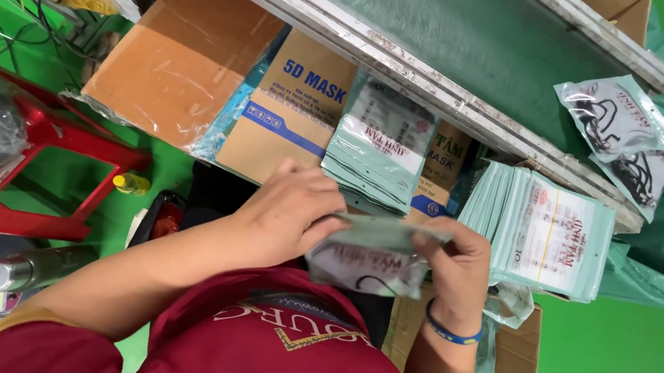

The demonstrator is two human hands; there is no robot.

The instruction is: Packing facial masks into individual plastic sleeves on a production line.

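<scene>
Head view: both hands work 1 clear mask pouch point(370, 257) just above the maroon shirt point(267, 351). Left hand point(289, 211) pinches its upper left edge, fingers closed on it; right hand point(458, 272), w/ blue wristband point(452, 333), grips the right end. Just beyond the hands, a stack of mint pouches point(380, 146) leans on a cardboard box point(294, 114); 2nd stack point(543, 231) sits to the right. 2 filled pouches point(625, 134) lie on the green conveyor belt point(461, 29).

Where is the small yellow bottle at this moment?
In the head view, the small yellow bottle lies on the green floor at the left, just right of the red plastic stool and left of the person's left forearm.
</scene>
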